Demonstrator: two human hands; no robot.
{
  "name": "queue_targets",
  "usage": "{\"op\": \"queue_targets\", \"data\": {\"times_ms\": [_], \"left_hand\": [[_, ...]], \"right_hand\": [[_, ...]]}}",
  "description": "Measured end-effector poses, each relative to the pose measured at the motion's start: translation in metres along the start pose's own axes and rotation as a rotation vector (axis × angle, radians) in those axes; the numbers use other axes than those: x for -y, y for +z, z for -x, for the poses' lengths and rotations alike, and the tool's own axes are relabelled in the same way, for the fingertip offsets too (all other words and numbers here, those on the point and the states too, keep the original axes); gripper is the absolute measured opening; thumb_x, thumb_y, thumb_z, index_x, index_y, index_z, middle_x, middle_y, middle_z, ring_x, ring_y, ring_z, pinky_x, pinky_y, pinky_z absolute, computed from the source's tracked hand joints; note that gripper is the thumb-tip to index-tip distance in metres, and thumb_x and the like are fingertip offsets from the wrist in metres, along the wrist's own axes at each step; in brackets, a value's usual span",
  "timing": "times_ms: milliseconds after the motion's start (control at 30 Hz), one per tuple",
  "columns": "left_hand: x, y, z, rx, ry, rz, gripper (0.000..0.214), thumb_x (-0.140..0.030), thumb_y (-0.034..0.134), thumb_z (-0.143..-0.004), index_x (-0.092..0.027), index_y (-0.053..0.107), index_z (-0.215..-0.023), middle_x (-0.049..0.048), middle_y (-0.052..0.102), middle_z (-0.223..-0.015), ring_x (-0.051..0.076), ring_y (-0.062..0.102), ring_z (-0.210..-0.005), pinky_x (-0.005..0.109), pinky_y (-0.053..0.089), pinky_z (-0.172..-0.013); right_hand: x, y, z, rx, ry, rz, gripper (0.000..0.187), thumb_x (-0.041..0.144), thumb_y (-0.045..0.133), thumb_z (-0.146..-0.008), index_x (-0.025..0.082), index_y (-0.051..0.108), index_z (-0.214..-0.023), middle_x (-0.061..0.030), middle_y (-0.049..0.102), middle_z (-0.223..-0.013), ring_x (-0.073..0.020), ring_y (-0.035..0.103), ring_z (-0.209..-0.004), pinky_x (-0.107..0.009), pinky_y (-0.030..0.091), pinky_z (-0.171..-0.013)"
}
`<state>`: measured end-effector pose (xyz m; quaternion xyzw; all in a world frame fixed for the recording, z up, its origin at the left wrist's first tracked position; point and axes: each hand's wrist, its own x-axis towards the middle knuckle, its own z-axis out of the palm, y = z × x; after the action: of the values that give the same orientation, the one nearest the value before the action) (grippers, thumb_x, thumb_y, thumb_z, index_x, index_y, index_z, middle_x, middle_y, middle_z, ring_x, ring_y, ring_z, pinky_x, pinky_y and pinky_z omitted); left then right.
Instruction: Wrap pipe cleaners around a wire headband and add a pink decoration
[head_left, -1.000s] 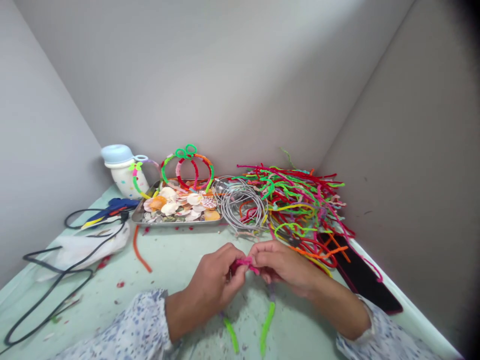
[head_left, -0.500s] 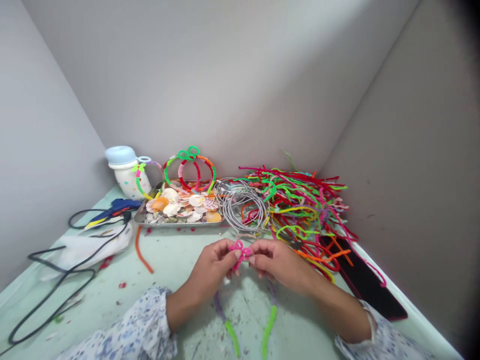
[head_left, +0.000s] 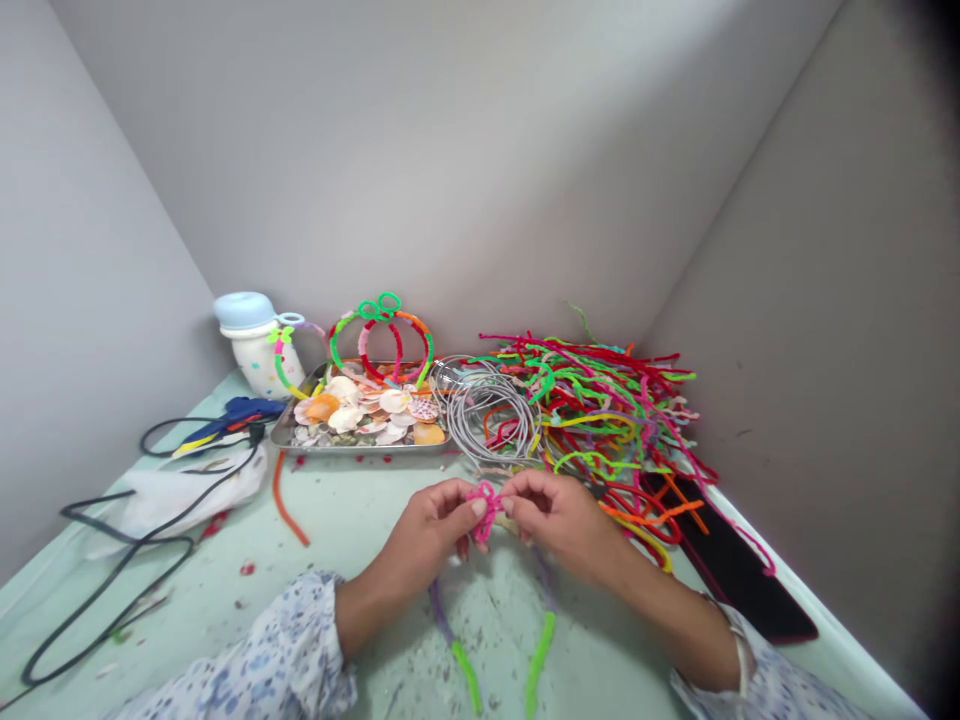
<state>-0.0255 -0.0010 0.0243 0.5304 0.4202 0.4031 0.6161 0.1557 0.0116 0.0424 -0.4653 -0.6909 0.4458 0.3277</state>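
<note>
Between my two hands is a pink pipe cleaner (head_left: 487, 508) bent into small flower-like loops. My left hand (head_left: 431, 528) pinches its left side with thumb and forefinger. From the right, the thumb and forefinger of my right hand (head_left: 559, 520) are closed on its other edge. Below the hands, a headband (head_left: 540, 665) wrapped in purple and green pipe cleaner hangs toward me, its two ends apart. My fingers hide the top of the band, so I cannot tell how the pink loops meet it.
Behind my hands stand a metal tray (head_left: 360, 450) of shells, wrapped headbands (head_left: 345, 335), a coil of grey wire (head_left: 491, 415) and a heap of pipe cleaners (head_left: 600, 390). A bottle (head_left: 262, 350), a blue glue gun (head_left: 240, 412) and a black cord (head_left: 135, 545) are at left.
The pink loops have turned and now show more of their flower shape between my fingers. My right fingers have shifted slightly on their edge. The band's ends hang almost as before.
</note>
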Motion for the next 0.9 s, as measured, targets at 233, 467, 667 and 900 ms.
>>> {"op": "queue_targets", "data": {"times_ms": [233,467,667,900], "left_hand": [[0.004,-0.002,-0.002,0.028,-0.037,0.075,0.021,-0.025,0.062,-0.081,-0.013,0.065,-0.098,0.004,0.066,-0.072,0.011,0.057,-0.06,0.02,0.039,-0.052],[0.006,-0.002,-0.005,-0.122,-0.083,0.025,0.016,-0.024,0.065,-0.077,-0.011,0.064,-0.088,0.0017,0.064,-0.062,0.008,0.052,-0.051,0.019,0.037,-0.05],[0.015,-0.003,-0.008,-0.177,-0.068,0.002,0.015,-0.027,0.062,-0.077,-0.013,0.062,-0.079,-0.0022,0.056,-0.05,0.008,0.045,-0.045,0.019,0.032,-0.045],[0.021,0.0,-0.01,-0.135,-0.027,-0.05,0.017,-0.027,0.066,-0.074,-0.014,0.063,-0.083,-0.004,0.054,-0.059,0.008,0.043,-0.049,0.02,0.035,-0.048]], "right_hand": [[-0.008,0.0,-0.005,-0.021,0.169,-0.15,0.01,0.025,0.054,-0.079,0.017,0.061,-0.08,0.005,0.053,-0.052,-0.0083,0.043,-0.045,-0.019,0.033,-0.044],[-0.016,0.016,-0.004,-0.049,0.208,-0.186,0.013,0.027,0.05,-0.082,0.018,0.057,-0.08,0.0045,0.053,-0.055,-0.0093,0.046,-0.044,-0.019,0.035,-0.043],[-0.031,0.024,0.003,-0.302,-0.338,0.338,0.016,0.017,0.053,-0.085,0.019,0.06,-0.099,-0.0059,0.06,-0.096,-0.0156,0.058,-0.076,-0.029,0.049,-0.069],[-0.04,0.026,0.002,-0.281,-0.508,0.534,0.025,0.016,0.052,-0.09,0.022,0.059,-0.113,-0.0062,0.06,-0.095,-0.0185,0.061,-0.086,-0.029,0.052,-0.071]]}}
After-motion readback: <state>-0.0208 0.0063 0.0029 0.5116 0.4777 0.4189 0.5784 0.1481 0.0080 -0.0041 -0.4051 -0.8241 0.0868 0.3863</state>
